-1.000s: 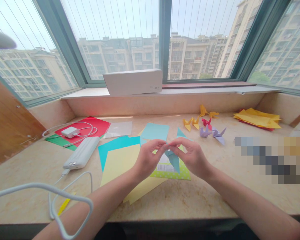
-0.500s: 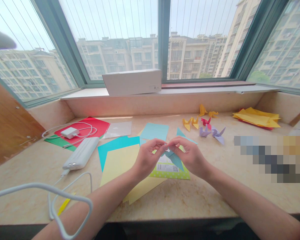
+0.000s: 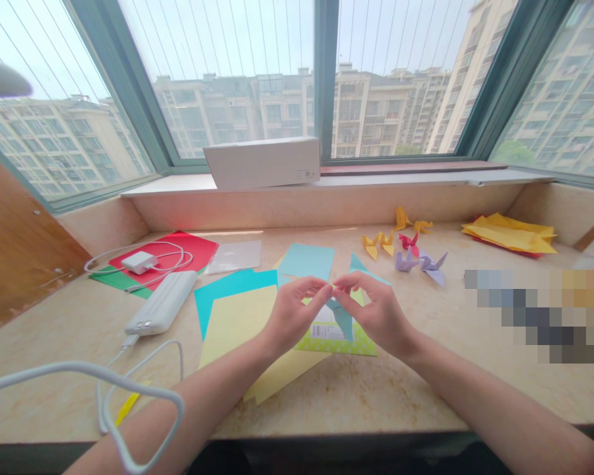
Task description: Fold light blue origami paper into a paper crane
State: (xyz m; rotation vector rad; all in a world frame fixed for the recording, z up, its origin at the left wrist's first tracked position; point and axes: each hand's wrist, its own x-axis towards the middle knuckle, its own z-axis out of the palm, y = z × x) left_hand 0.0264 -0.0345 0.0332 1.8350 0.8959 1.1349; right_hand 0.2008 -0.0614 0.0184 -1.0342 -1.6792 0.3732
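My left hand (image 3: 293,311) and my right hand (image 3: 376,309) meet above the middle of the marble counter (image 3: 69,330), both pinched on a small folded blue paper piece (image 3: 343,316) that hangs between the fingertips. Its point hangs down below my thumbs and a blue tip sticks out behind my right hand. Under the hands lie a pale yellow sheet (image 3: 237,323), a teal sheet (image 3: 228,287), a light blue sheet (image 3: 307,259) and a green dotted paper pack (image 3: 336,342).
Folded paper cranes in yellow, red and lilac (image 3: 406,254) stand at the back right, beside a yellow paper stack (image 3: 509,234). At left lie a white power bank (image 3: 162,302), a charger with cable (image 3: 138,261) on red paper, and a white cable (image 3: 103,386). A white box (image 3: 262,161) sits on the sill.
The blue piece's hanging point has swung between vertical and slanted right and hangs near vertical again; the hands stayed in place, fingertips working at its top.
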